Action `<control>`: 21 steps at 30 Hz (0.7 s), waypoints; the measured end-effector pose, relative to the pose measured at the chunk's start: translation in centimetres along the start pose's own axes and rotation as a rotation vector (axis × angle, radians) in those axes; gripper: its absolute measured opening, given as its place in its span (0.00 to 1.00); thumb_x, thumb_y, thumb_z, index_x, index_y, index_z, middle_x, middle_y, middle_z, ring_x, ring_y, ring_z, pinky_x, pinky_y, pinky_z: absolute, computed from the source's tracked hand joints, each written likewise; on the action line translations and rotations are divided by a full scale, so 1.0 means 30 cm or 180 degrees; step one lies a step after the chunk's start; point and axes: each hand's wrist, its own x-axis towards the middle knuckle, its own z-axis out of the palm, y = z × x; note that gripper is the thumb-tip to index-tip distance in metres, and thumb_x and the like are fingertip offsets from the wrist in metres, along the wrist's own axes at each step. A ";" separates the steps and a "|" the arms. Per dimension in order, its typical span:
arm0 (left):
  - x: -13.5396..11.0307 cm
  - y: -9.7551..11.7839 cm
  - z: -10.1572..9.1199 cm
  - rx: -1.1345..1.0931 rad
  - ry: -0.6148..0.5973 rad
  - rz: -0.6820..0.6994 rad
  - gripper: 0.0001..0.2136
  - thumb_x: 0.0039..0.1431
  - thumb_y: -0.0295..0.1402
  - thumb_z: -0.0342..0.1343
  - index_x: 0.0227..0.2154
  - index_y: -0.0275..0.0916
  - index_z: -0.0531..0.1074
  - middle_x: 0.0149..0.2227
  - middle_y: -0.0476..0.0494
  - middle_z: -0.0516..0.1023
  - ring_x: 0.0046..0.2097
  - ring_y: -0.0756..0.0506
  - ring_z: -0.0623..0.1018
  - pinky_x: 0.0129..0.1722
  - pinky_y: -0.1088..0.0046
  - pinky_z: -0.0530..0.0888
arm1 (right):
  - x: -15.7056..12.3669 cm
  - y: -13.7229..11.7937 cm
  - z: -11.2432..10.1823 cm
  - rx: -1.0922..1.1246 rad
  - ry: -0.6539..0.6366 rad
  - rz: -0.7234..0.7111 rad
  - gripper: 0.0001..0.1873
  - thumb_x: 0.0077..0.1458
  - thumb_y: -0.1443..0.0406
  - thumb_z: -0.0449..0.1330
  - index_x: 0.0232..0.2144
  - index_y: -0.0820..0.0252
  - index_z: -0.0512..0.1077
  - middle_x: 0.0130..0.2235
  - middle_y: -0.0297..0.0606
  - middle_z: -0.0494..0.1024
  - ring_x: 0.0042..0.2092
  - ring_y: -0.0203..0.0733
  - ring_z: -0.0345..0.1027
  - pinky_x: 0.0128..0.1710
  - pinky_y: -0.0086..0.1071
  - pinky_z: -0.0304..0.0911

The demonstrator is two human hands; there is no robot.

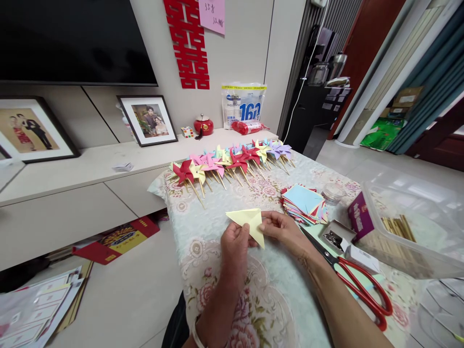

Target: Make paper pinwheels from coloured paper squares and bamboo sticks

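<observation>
The folded yellow paper (249, 221) is pinched from both sides by the left hand (235, 240) and right hand (284, 229), each closed on it, just left of the stack of coloured squares (303, 203). Far behind that stack a white bag (243, 103) reads "160". Red scissors (362, 286) lie to the stack's near right, and bare tablecloth (275, 290) lies open nearer than it.

Pale yellow paper square (250, 222), folded into a triangle, held above floral tablecloth
</observation>
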 end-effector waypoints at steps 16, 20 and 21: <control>0.001 -0.010 0.001 0.0435 -0.0273 -0.0005 0.08 0.49 0.35 0.59 0.30 0.36 0.74 0.21 0.51 0.77 0.19 0.52 0.70 0.18 0.78 0.66 | 0.013 0.017 -0.029 -0.0083 0.0212 -0.0203 0.19 0.43 0.61 0.67 0.40 0.60 0.80 0.32 0.35 0.81 0.31 0.39 0.71 0.34 0.33 0.65; 0.012 -0.016 -0.004 0.0190 -0.0078 -0.0116 0.08 0.47 0.35 0.60 0.29 0.35 0.73 0.19 0.52 0.75 0.18 0.52 0.69 0.18 0.79 0.64 | -0.001 0.001 -0.041 -0.0390 0.0221 -0.0806 0.20 0.47 0.67 0.62 0.45 0.54 0.81 0.51 0.41 0.79 0.52 0.48 0.72 0.49 0.40 0.66; 0.012 -0.014 -0.005 0.0120 -0.0055 -0.0159 0.09 0.47 0.35 0.60 0.29 0.35 0.73 0.18 0.52 0.74 0.18 0.52 0.69 0.17 0.78 0.64 | -0.004 -0.001 -0.044 -0.0614 0.0130 -0.0960 0.20 0.47 0.69 0.60 0.43 0.53 0.81 0.54 0.41 0.77 0.56 0.49 0.69 0.51 0.41 0.66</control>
